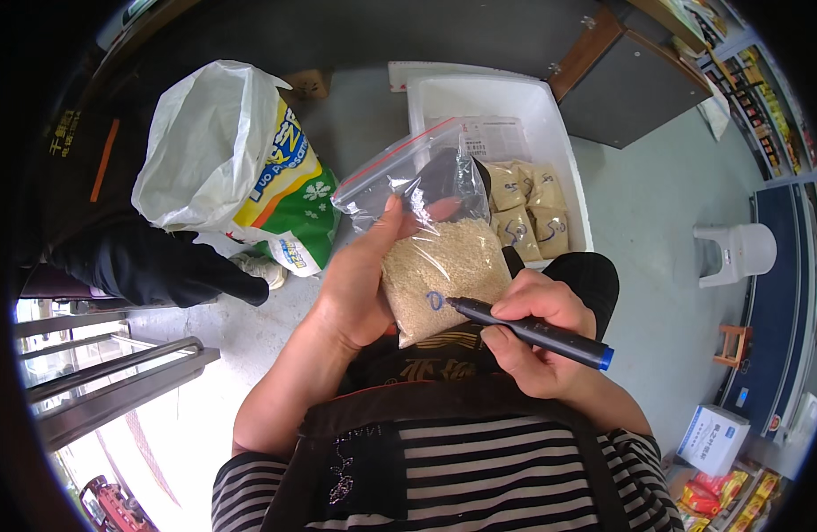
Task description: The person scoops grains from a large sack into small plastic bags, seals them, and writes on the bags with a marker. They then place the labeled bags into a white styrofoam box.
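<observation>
My left hand point(362, 286) grips a clear zip bag point(448, 266) of pale small grains or seeds from its left side, thumb on the front. The bag's upper part is unfilled, with a red line along the zip edge. A blue round mark stands on its lower front. In my right hand point(548, 332) is a black marker pen point(535, 330) with a blue end, its tip at the bag just right of the mark. Beyond the bag, a white foam box point(579, 173) holds several filled bags point(517, 233) with blue handwritten marks, beside a sheet of newspaper point(495, 136).
A large open woven sack point(295, 193) stands at the left, near a person in dark clothes point(149, 266). A grey cabinet door point(625, 90) juts out at the upper right. Farther right are a white plastic stool point(741, 254), a small wooden stool point(732, 346) and stocked shelves point(758, 100).
</observation>
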A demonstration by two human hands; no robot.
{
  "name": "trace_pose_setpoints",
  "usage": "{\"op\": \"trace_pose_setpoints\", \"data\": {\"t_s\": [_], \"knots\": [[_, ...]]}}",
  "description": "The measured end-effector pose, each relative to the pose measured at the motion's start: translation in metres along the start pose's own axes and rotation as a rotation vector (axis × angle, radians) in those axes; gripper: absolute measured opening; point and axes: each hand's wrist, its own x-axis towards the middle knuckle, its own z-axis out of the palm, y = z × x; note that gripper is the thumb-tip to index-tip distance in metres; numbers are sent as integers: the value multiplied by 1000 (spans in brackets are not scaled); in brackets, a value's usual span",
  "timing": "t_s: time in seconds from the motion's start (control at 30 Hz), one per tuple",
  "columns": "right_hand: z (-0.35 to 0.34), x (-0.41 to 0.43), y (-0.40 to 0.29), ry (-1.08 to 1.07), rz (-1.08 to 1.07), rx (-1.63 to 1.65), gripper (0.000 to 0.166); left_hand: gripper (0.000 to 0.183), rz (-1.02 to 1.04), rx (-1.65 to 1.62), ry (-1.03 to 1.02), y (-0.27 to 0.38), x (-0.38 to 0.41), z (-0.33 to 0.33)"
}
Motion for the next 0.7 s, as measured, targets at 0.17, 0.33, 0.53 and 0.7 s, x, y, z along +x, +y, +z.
{"op": "trace_pose_setpoints", "data": {"t_s": [0.17,0.33,0.53,0.7], "knots": [[0,3,2,-12,-49,-9,26,56,-5,-18,-9,0,1,-1],[-3,3,-4,38,10,-33,25,56,-12,-26,-22,0,1,-2],[-1,5,1,70,-20,-108,23,56,-13,-26,-29,0,1,-2],[-3,3,0,44,-4,-101,22,56,-6,-30,-29,1,1,-5]]}}
